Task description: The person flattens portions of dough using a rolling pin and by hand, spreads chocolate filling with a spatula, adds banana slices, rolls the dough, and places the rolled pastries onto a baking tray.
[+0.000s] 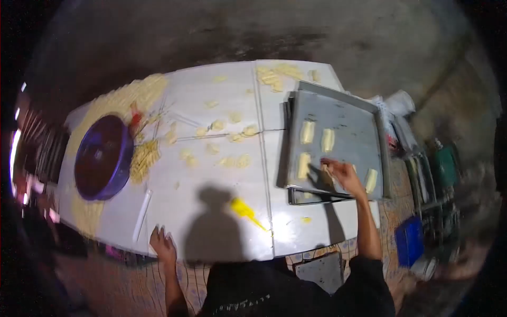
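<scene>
White-topped table (185, 100): right hand (343, 177) bunched, contents unclear, over grey metal tray (348, 116) at right edge, among pale-yellow oblong pieces (307, 132). Left hand (162, 245) loosely spread, near edge. Advise light touch, even gaps.

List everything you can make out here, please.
Table: 1, white, centre
Trays: 2+, grey, stacked, table's right
Dough pieces: 4+, yellowish, on trays
Loose bits: many, yellowish, across table
Basin: 1, purple, table's left
Red item: 1, red, beside basin
Stick: 1, white, table's left front
Tool: 1, yellow, table's front
Clutter: uncounted, mixed colours, right of table
Shirt: 1, black, bottom
Left hand: 1, table's front edge
Right hand: 1, over trays
</scene>
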The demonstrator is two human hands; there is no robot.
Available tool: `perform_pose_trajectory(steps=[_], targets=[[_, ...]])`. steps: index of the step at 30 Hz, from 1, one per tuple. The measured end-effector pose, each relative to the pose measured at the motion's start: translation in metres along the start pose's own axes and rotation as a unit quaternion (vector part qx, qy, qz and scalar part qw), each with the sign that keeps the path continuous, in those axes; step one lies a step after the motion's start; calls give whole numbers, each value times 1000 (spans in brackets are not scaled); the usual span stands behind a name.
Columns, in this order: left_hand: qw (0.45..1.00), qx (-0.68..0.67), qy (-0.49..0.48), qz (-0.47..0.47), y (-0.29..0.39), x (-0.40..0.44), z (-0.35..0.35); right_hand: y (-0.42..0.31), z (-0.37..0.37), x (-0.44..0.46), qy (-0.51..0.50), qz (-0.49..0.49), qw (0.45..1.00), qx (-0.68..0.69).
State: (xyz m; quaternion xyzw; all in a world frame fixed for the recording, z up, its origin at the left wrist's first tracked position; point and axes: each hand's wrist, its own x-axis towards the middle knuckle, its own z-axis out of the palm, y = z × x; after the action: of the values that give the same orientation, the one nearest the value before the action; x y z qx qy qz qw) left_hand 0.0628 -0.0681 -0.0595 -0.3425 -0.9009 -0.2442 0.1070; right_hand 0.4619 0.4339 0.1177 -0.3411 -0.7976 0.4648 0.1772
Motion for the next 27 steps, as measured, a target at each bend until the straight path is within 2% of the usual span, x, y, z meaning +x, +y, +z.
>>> perform_pose_trajectory(steps=[1, 2, 4, 6, 8, 10, 11, 12, 13, 14, 15, 16, 18, 20, 22, 23, 24, 25, 26, 27], targets=[[998, 59, -1, 22, 4, 3, -7, -42, 42, -16, -55, -24, 998, 30], [1000, 18, -2, -1, -6, -2, -1, -51, 102, -29, -149, -79, 986, 20], [997, 59, 4, 54, -17, -2, 0, -68, 221, -53, -336, -183, 924, 28], [996, 74, -15, 39, -7, 1, -7, -45, 331, -58, -311, -296, 895, -119], [998, 47, -2, 48, -11, -1, -8, -40, 412, -17, -212, -281, 890, -289], [1000, 3, -2, 21, -18, -5, -7, -67, 456, 15, -80, -281, 909, -297], [1000, -23, -2, 4, -19, -9, -4, -88, 474, 19, -99, -249, 916, -299], [1000, -23, -14, -1, -20, -15, -9, -89, 484, 11, -134, -325, 901, -253], [999, -25, -22, -2, -21, -12, -14, -100, 482, 1, -271, -346, 811, -385], [999, -31, -20, -3, -21, -3, -14, -108, 475, -6, -394, -357, 680, -505], [996, -84, 4, -20, -16, 3, -22, -73, 477, -25, -298, -417, 804, -301], [996, -89, 22, -13, -21, 0, -16, -69, 455, -33, -320, -418, 819, -228], [993, -97, 63, 2, -35, -8, 1, -73, 420, -14, -327, -301, 839, -314], [991, -132, 32, -22, -38, -10, 6, -73, 419, 34, -150, -226, 877, -397], [985, -167, 7, -43, -33, -10, 12, -80, 465, 61, -19, -175, 896, -407], [988, -149, -11, -38, -29, -10, 4, -98, 484, 53, -70, -177, 896, -402], [991, -131, -23, -29, -23, -4, -11, -104, 502, 34, -116, -247, 876, -397], [993, -113, -30, -19, -17, 5, -24, -110, 510, 9, -159, -270, 889, -334], [995, -96, -39, -8, -17, 10, -30, -124, 508, -7, -255, -272, 867, -329], [994, -109, -32, -6, -20, 10, -27, -122, 507, -23, -292, -296, 849, -325]])
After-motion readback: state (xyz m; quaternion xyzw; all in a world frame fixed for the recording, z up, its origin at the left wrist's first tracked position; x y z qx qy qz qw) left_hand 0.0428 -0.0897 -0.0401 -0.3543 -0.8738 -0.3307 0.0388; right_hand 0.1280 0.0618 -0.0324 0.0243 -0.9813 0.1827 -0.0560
